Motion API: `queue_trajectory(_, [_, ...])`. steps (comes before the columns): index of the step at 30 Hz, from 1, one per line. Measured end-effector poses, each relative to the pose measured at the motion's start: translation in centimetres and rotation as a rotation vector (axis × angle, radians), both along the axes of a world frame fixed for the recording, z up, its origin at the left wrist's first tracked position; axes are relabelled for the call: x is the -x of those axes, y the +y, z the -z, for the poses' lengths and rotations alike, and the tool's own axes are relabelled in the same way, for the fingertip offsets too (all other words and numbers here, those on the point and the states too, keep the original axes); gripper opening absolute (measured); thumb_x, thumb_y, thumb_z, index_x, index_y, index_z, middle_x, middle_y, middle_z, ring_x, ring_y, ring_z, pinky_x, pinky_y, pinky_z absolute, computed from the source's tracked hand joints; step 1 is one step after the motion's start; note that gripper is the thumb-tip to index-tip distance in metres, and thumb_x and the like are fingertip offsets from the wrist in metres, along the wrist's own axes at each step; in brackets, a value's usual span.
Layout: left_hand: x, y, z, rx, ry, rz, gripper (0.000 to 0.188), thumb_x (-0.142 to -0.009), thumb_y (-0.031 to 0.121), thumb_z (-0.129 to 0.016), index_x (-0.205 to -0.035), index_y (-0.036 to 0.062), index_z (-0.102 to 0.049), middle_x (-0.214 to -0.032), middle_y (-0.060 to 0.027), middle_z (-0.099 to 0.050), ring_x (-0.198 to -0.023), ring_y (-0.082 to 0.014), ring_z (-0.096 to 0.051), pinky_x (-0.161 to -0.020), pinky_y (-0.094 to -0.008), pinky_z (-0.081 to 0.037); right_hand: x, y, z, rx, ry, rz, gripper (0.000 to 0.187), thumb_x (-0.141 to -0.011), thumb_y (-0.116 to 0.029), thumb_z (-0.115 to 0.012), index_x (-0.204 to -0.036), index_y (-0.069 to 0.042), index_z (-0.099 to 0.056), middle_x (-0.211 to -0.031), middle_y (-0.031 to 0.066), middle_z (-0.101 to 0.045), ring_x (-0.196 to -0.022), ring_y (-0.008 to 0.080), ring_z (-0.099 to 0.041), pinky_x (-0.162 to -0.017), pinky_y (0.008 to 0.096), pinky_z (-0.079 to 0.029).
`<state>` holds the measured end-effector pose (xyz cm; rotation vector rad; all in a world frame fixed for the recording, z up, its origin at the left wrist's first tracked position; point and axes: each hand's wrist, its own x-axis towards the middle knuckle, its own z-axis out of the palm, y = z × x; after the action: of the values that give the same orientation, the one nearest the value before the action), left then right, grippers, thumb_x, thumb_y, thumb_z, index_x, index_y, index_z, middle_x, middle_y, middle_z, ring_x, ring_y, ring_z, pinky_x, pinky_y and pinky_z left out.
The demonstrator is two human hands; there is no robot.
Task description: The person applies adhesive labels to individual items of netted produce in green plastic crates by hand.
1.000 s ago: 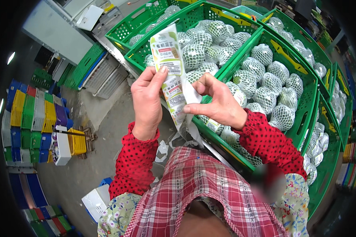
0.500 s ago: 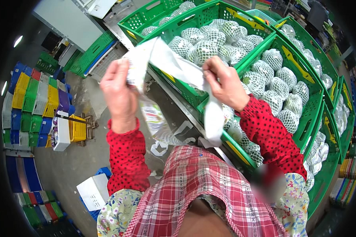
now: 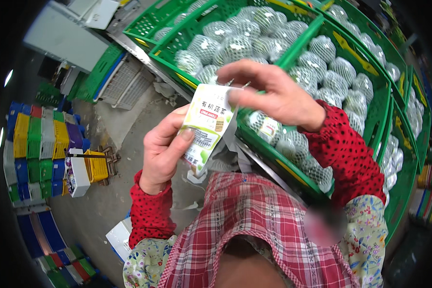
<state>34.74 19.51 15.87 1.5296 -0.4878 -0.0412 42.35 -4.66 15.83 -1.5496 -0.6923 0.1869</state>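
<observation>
My left hand (image 3: 165, 146) holds a strip of printed labels (image 3: 207, 117), white with green and yellow edges, its thumb pressed on the front. The strip's lower part hangs below that thumb, with white backing paper (image 3: 229, 137) behind it. My right hand (image 3: 269, 91) is at the strip's upper right corner. Its thumb and fingers are apart and partly blurred, with the thumb over the corner. Beyond the hands, a green crate (image 3: 293, 56) holds round green produce (image 3: 237, 49) in white netting. One netted piece (image 3: 270, 128) near my right wrist bears a similar label.
More green crates of netted produce (image 3: 355, 103) stand to the right. Stacked coloured crates (image 3: 36, 149) and a yellow basket (image 3: 97, 167) are on the left. Paper scraps (image 3: 195, 177) lie on the floor (image 3: 125, 149). A metal edge (image 3: 173, 79) runs under the near crates.
The label strip has gone from stretched between both hands to gathered in my left hand, lower and farther right. My right hand has let go of the white backing and moved to the strip's top.
</observation>
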Motion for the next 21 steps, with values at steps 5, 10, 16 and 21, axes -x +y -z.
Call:
queue_trajectory(5, [0.3, -3.8, 4.0, -0.267, -0.141, -0.138, 0.012, -0.091, 0.002, -0.059, -0.1, -0.0032, -0.065, -0.131, -0.0208, -0.055, -0.115, -0.024, -0.056, -0.098, -0.0351, -0.043, 2.8, -2.1, 1.9, 0.048, -0.016, 0.096, 0.025, -0.085, -0.013, -0.067, -0.103, 0.003, -0.066, -0.085, 0.0134, -0.069, -0.078, 0.0205, -0.066, -0.071, 0.0317, -0.051])
queue_trajectory(10, [0.1, -7.8, 6.0, -0.14, -0.013, -0.054, 0.005, -0.09, 0.0, -0.063, -0.095, -0.0027, -0.064, -0.105, -0.0097, -0.064, -0.092, -0.0118, -0.058, -0.081, -0.0259, -0.046, 3.8, -5.7, 3.2, 0.258, -0.328, 0.198, 0.017, -0.081, -0.013, -0.067, -0.093, -0.001, -0.066, -0.083, 0.0166, -0.067, -0.079, 0.0351, -0.066, -0.068, 0.0407, -0.051])
queue_trajectory(16, [0.6, -11.3, 6.4, -0.018, 0.291, -0.087, 0.01, -0.089, 0.002, -0.068, -0.096, -0.0034, -0.065, -0.081, 0.0016, -0.063, -0.069, -0.0014, -0.054, -0.062, -0.0162, -0.043, 5.0, -9.8, 3.4, 0.415, -0.624, 0.383, 0.016, -0.078, -0.018, -0.073, -0.087, -0.006, -0.068, -0.066, 0.0135, -0.062, -0.065, 0.0314, -0.065, -0.059, 0.0421, -0.05])
queue_trajectory(21, [3.0, -13.7, 6.8, -0.14, 0.432, 0.142, 0.031, -0.077, -0.007, -0.075, -0.106, -0.0034, -0.065, -0.109, -0.0077, -0.064, -0.1, -0.0133, -0.061, -0.089, -0.0296, -0.049, 5.7, -12.2, 4.0, 0.316, -0.48, 0.497, 0.012, -0.079, -0.016, -0.072, -0.087, -0.007, -0.073, -0.071, 0.0129, -0.068, -0.063, 0.0271, -0.067, -0.059, 0.0338, -0.053])
